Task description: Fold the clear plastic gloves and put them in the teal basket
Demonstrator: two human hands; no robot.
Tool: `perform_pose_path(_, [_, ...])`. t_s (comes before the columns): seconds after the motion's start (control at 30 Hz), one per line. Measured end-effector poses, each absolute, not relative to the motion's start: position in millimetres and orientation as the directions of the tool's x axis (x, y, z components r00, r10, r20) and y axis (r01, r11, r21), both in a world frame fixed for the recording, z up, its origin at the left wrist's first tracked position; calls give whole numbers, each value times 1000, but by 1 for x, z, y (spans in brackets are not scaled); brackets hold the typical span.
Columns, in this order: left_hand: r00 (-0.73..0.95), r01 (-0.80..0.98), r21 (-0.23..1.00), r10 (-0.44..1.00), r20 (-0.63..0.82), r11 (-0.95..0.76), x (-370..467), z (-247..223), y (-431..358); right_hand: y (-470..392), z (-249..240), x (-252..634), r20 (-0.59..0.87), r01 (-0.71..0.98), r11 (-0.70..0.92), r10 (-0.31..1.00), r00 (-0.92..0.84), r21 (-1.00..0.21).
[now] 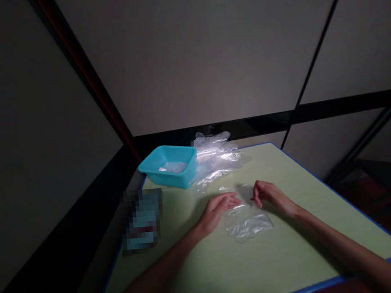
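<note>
A clear plastic bag (249, 225) lies on the tabletop (219, 271) — left hand (218, 208) at its ten o'clock, grip wide; right hand (267, 192) near two, fingers curled — whether that grip holds anything, I can't tell.

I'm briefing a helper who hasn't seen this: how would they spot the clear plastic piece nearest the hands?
Find the pale green table with blue edging. Nearer the camera than its turquoise basin, the clear plastic piece lies by the left hand and right hand. It is much smaller than the shiny plastic heap beside the basin.
</note>
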State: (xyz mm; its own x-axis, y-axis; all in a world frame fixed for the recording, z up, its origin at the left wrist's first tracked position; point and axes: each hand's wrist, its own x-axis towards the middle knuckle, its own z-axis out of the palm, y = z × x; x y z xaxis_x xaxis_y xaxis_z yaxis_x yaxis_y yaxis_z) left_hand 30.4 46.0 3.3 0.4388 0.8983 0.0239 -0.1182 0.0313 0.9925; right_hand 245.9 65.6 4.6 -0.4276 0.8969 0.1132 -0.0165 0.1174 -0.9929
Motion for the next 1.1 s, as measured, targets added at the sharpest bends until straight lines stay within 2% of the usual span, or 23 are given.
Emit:
perform_pose_path(0.13, [482,-142,971,870,-103,194,47,-6,62,71,-3,235,71,20,92,872,-484,-996])
perform_pose_path(0.5, [420,-110,951,881,-220,290,12,-13,63,72,-4,250,21,74,69,853,-521,-995])
perform_pose_path(0.73, [387,-135,966,909,-153,220,6,-17,58,71,-5,258,13,127,85,875,-483,-988])
perform_pose_path(0.9, [291,-177,974,953,-82,138,6,-16,58,69,-3,262,17,183,101,911,-411,-978])
perform_pose_path(1.0, [274,-181,976,959,-67,120,6,-14,56,61,6,269,72,323,218,910,-409,-921])
perform_pose_path(1.1, [286,-172,979,956,-60,113,7,-13,54,47,16,278,136,507,440,838,-529,-741])
